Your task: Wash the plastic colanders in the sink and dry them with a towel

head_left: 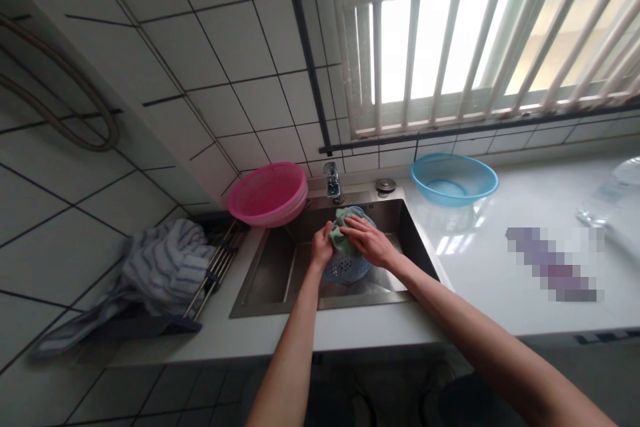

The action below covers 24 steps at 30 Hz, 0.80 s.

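Note:
Over the sink (313, 302), a light blue plastic colander (345, 270) with holes in its side is tilted towards me. My left hand (323, 245) is closed on the colander's left edge, its thumb close by the cloth. A crumpled green cloth (344, 217) lies against the colander's upper part. My right hand (369, 240) presses this cloth onto the colander, fingers bent over it. Part of the rim is hidden by the cloth and the hands.
Behind the sink stand a chrome faucet (332, 181) and a metal drain strainer (385, 185). A pink basket (270, 197) is at the back left, a blue basin (453, 180) at the right. A striped cloth (165, 263) and a metal rack (215, 267) lie left.

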Motion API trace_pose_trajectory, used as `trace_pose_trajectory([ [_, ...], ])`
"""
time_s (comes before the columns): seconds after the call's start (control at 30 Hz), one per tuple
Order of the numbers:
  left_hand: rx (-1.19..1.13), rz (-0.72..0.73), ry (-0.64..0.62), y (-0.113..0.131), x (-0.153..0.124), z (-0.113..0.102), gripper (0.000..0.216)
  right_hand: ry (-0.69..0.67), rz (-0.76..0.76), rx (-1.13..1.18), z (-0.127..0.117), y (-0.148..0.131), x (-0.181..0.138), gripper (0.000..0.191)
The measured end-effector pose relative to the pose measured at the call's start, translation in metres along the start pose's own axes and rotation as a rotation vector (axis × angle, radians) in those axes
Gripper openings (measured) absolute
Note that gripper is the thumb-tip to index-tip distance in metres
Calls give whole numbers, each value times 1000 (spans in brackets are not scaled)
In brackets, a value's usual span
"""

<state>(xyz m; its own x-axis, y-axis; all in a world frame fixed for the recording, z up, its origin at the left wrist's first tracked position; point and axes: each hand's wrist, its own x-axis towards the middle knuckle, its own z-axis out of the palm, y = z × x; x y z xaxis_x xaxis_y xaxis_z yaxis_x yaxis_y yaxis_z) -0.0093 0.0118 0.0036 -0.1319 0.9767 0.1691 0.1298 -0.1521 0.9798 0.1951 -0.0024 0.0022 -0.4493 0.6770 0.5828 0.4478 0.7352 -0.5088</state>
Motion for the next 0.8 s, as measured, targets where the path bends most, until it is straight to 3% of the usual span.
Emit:
trace_pose_trajectory([
  [0.1,-9,-103,20,5,-3,1,64,134,273,129,-7,22,-1,44],
  [0.2,-22,-170,35,8,-4,2,62,173,589,220,-14,45,-8,46],
  [0.27,-27,-180,33,9,-3,3,62,178,659,245,-17,56,-11,47],
  [0.43,7,-111,77,9,0,1,66,242,410,224,-18,44,-5,44],
  [0.63,77,34,-5,9,0,1,67,-94,-114,-9,-8,-13,1,31],
  [0.7,69,29,-13,9,1,0,66,-89,-144,-36,-4,-19,2,34],
  [0.8,78,10,-21,7,2,-2,67,-15,-55,13,-4,-9,3,38],
])
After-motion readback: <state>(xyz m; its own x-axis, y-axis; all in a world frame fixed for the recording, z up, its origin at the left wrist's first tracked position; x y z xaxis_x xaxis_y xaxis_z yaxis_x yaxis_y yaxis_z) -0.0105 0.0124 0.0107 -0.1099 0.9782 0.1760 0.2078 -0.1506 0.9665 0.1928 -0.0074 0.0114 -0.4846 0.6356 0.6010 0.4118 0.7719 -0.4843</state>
